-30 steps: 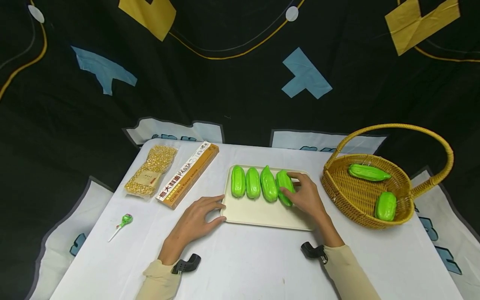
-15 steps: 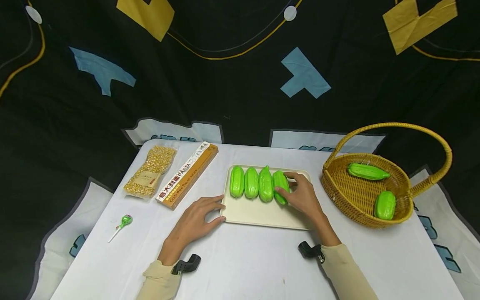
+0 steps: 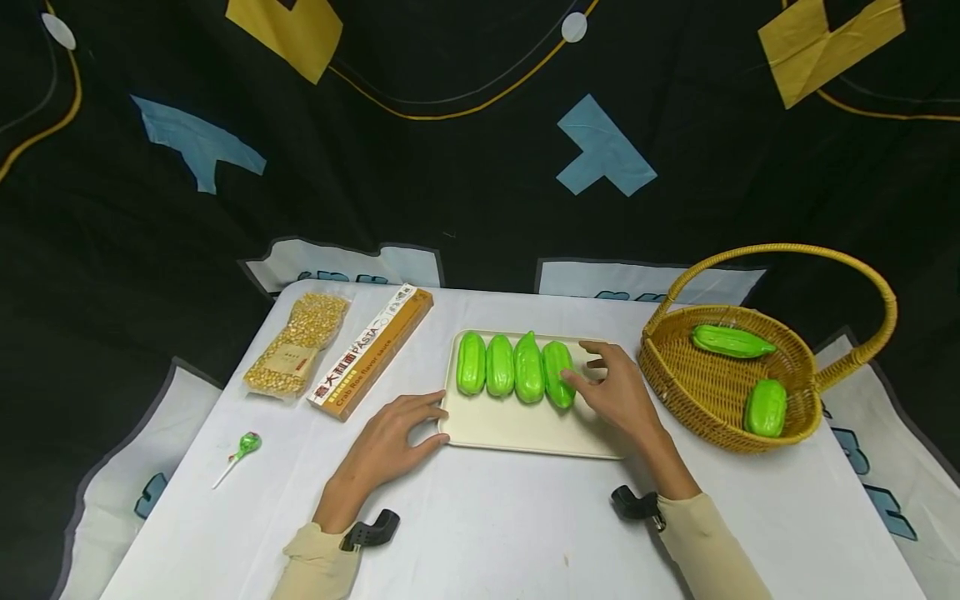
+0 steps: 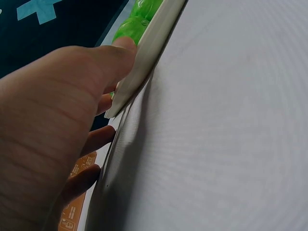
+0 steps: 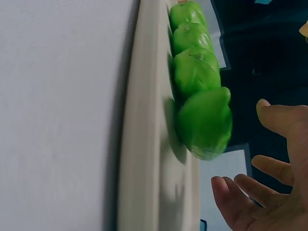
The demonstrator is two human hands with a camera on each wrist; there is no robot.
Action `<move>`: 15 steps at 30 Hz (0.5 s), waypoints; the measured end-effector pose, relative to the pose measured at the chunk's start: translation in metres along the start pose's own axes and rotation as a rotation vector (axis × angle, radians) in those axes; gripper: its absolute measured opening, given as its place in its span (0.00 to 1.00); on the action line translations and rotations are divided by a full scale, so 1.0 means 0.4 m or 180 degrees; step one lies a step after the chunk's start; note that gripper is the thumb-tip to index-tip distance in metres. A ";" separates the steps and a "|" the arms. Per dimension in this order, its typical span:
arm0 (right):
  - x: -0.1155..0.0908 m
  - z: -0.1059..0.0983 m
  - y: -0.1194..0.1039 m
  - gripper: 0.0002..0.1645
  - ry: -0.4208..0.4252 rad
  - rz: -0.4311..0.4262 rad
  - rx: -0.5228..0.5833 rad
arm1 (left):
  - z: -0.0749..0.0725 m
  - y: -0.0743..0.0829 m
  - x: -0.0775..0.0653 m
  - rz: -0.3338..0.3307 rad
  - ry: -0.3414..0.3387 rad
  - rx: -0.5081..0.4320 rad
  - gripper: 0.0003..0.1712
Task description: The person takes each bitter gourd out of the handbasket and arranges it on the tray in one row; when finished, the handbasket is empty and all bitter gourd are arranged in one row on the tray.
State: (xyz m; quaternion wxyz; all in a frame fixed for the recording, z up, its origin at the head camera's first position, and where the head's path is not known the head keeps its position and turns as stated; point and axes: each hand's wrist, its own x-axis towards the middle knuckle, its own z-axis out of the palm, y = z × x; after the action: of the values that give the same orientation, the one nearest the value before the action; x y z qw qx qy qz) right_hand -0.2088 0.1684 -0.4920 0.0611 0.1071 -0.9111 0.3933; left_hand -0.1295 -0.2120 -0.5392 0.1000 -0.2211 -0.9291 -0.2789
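In the head view, several glossy green gourd-shaped vegetables (image 3: pixel 514 365) lie side by side on a cream rectangular tray (image 3: pixel 495 429). My right hand (image 3: pixel 617 390) is just right of the rightmost green vegetable (image 3: pixel 557 375), its fingers spread. The right wrist view shows a gap between that hand and the vegetable (image 5: pixel 204 125). At the tray's left end is my left hand (image 3: pixel 390 440), fingers extended along the edge. In the left wrist view, its thumb (image 4: pixel 122 55) touches the tray rim (image 4: pixel 149 53), with the other fingers partly hidden behind the hand.
A wicker basket (image 3: pixel 712 417) with a tall handle stands at the right, holding two green vegetables (image 3: pixel 731 342). To the left lie a pasta box (image 3: pixel 371 354), a bag of corn kernels (image 3: pixel 300 346) and a lollipop (image 3: pixel 246 446) on the white-covered table (image 3: pixel 487 525).
My right hand slid the rightmost green vegetable left, closer to the others, then let go and moved a little right, its fingers opening. The left hand has stayed at the tray's edge.
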 end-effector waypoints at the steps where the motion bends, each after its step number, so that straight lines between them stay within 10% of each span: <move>1: -0.003 -0.007 0.001 0.39 0.0011 -0.0021 0.0001 | 0.000 0.000 0.000 0.0001 0.0001 -0.0001 0.20; 15: -0.033 -0.117 0.002 0.34 0.0261 -0.0088 -0.0044 | -0.001 0.003 0.001 -0.0012 -0.0001 0.0015 0.20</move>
State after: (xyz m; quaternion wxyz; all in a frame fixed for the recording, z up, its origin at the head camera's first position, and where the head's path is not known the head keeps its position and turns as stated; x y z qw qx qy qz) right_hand -0.1949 0.2050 -0.4630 0.1046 0.1031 -0.9090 0.3901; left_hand -0.1291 -0.2111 -0.5382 0.0999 -0.2191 -0.9302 -0.2769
